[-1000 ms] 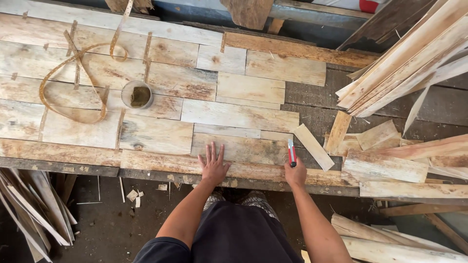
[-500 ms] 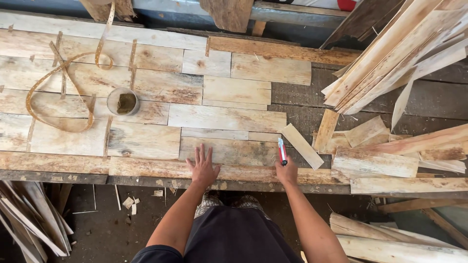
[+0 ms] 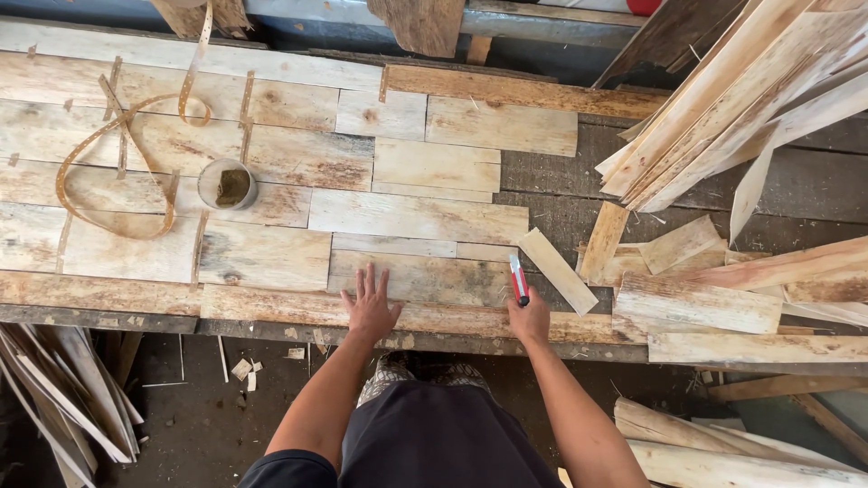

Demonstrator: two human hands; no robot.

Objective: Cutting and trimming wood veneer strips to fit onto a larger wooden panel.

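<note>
Pale, weathered wood with rusty streaks

Red utility knife [image 3: 518, 279]; boards [image 3: 416, 215] cream and grey-brown, knotted; strapping band [image 3: 117, 172] tan-orange; round tin [image 3: 227, 184] grey with murky brown inside; trousers [image 3: 434, 434] dark.

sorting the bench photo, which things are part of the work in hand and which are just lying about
In hand:
left hand flat on the wooden plank
right hand holding a red utility knife

Lying about:
small cup
curled metal strap
loose offcut
pile of wood slats
</note>
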